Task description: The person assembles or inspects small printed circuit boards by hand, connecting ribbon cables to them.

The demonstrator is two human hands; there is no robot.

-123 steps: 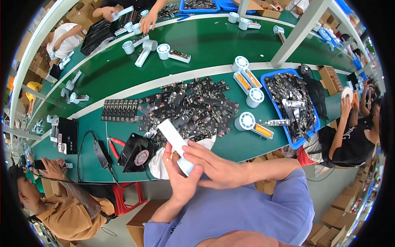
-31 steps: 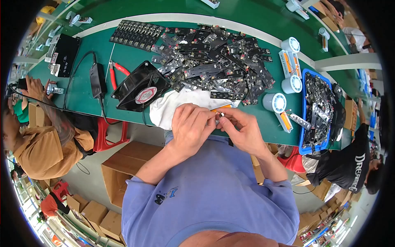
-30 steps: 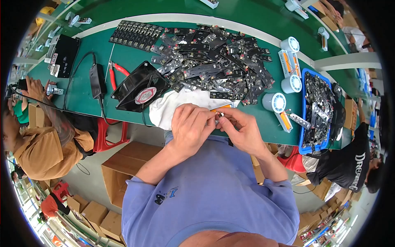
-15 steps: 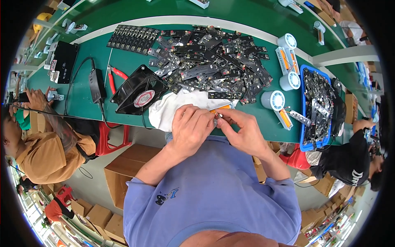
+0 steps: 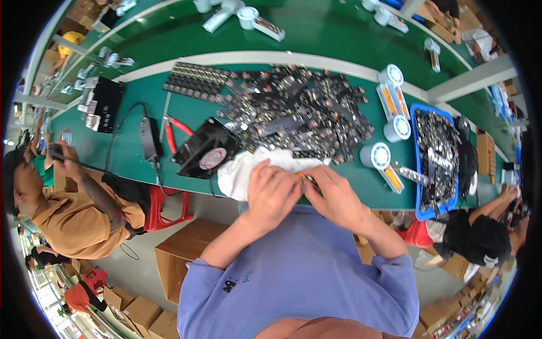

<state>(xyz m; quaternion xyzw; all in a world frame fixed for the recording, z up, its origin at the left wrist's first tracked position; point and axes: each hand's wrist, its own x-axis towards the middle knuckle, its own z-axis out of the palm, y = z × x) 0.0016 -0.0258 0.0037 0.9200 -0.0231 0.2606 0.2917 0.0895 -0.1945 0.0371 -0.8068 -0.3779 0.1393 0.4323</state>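
A round red-and-white label [image 5: 213,159], illegible here, marks the black fan [image 5: 195,144]. Left hand [image 5: 275,195] and right hand [image 5: 335,198] pinch a mostly hidden orange part [image 5: 300,174] beside the white cloth [image 5: 236,176]; four seconds ago they displayed a white casing.

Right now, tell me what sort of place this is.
Probably an electronics assembly workshop: black circuit boards are heaped on a green workbench, unfinished-looking pale-blue fan units are to their right, and other people sit at both sides.
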